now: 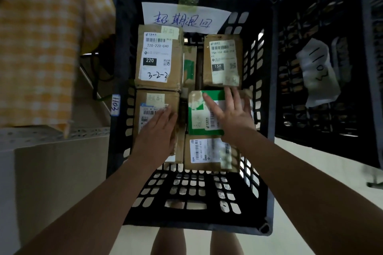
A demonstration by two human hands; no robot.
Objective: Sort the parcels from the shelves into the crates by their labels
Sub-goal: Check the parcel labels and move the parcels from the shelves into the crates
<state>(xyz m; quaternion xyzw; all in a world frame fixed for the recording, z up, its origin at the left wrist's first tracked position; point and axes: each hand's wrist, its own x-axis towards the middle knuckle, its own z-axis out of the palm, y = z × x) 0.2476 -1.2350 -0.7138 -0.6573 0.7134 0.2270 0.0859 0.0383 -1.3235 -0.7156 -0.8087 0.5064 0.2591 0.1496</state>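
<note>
Black lattice crate (273,99) fills centre frame, seen from above. A handwritten paper sign (184,17) is taped to its far wall at top centre, and a small tag reading 1103 (115,105) sits on its left outer wall. Six parcels are visible inside, packed close. Upper left: brown carton (159,58), white label marked 220, "3-2-2" handwritten at the label's foot. Upper right: brown carton (222,60), label marked 15H. Between these two stands a narrow brown parcel (189,66) on edge with a green patch; its label cannot be read. Centre left: brown carton (153,101) with a small yellowish sticker near its top edge. Left hand (157,128) lies flat on this carton, fingers straight and together, pressing on the top face and grasping nothing. Centre right: green-and-white parcel (199,114). Right hand (230,114) rests on it palm down, fingers spread and straight, tips reaching toward the 15H carton, nothing gripped. Below it, lower centre: brown carton (207,153) with a white barcode label, print too small to read. Right of frame: second black crate (321,130), a white tag (317,72) hanging on its wall marked 1103. Upper left of frame: another person's yellow checked shirt (41,37).
</note>
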